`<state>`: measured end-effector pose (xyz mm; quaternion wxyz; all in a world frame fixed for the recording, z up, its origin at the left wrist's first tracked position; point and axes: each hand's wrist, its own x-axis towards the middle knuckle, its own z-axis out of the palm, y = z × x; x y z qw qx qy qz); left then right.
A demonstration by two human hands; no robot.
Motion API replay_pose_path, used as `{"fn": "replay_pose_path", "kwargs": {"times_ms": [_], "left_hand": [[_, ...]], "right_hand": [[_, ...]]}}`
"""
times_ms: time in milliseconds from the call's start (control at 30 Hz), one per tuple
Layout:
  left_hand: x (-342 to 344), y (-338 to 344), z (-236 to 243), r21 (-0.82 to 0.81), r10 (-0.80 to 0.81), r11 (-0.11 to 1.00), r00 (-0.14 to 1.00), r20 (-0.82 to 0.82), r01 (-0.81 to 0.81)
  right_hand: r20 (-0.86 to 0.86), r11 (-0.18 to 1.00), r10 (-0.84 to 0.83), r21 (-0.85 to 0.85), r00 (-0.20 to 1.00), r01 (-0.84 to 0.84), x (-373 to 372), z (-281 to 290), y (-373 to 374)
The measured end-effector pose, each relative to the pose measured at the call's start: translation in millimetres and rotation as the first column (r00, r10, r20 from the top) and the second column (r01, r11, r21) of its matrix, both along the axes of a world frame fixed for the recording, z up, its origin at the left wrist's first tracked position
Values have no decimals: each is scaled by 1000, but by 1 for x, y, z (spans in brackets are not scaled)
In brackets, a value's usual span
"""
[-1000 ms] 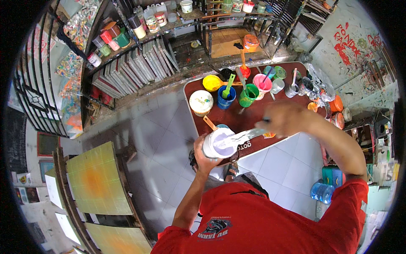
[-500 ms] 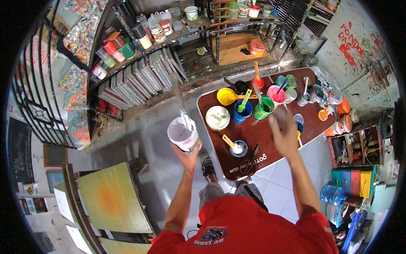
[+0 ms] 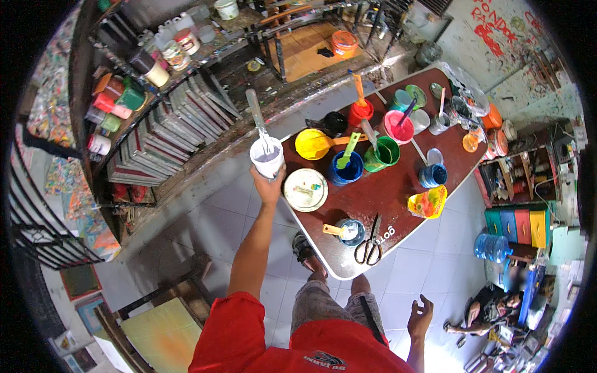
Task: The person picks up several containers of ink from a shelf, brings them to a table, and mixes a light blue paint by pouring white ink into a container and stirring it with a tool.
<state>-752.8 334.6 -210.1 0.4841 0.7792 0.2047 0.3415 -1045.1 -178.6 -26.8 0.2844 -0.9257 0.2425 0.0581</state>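
My left hand is wrapped round a white paint tub, held off the left edge of the brown table. A paint-smeared spatula leans up out of the tub. Down by my right side hangs my right hand, its fingers apart and loosely bent, with nothing in them. Closest to the tub on the table is a round whitish lid or lidded tub. Beyond it stand a yellow paint cup, a blue one and a green one, with stirrers or spatulas.
Black-handled scissors and a small cup of white paint lie near the table's front edge. A yellow packet sits to their right. At left, a shelf holds upright frames. A person's legs show on the floor at right.
My left hand has carried the tub away from me, toward the shelf. The right hand has dropped from above the table to my side. The view has shifted, uncovering the scissors and yellow packet.
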Motion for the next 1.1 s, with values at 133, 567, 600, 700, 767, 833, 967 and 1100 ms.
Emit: {"fn": "replay_pose_path", "kwargs": {"times_ms": [133, 567, 600, 700, 767, 833, 967, 1100], "left_hand": [[24, 11, -29, 42, 3, 999, 1000, 14, -3], [-30, 35, -50, 192, -132, 960, 936, -326, 202], [-53, 32, -47, 205, -63, 970, 945, -322, 134], [-141, 9, -50, 247, 135, 967, 947, -293, -61], [-206, -25, -68, 378, 334, 911, 828, -451, -161], [-244, -92, -58, 189, 252, 965, 847, -467, -183], [-239, -218, -13, 389, 125, 912, 818, -562, 128], [-203, -290, 15, 142, 34, 990, 930, -367, 20]], "right_hand": [[-25, 1000, -14, -13, 1000, 13, 3, 11, 15], [19, 972, 232, -37, 972, -232, 83, 28, 22], [32, 952, 299, -68, 954, -297, 99, 32, 30], [243, 801, 597, -119, 765, -587, 150, 29, 71], [267, 619, 740, 85, 617, -780, 176, 40, 121], [229, 181, 960, -72, 160, -981, 192, 16, 162], [71, -474, 803, -526, -591, -706, 202, -26, 217], [-482, -771, 628, -491, -611, -406, 227, -14, 243]]}}
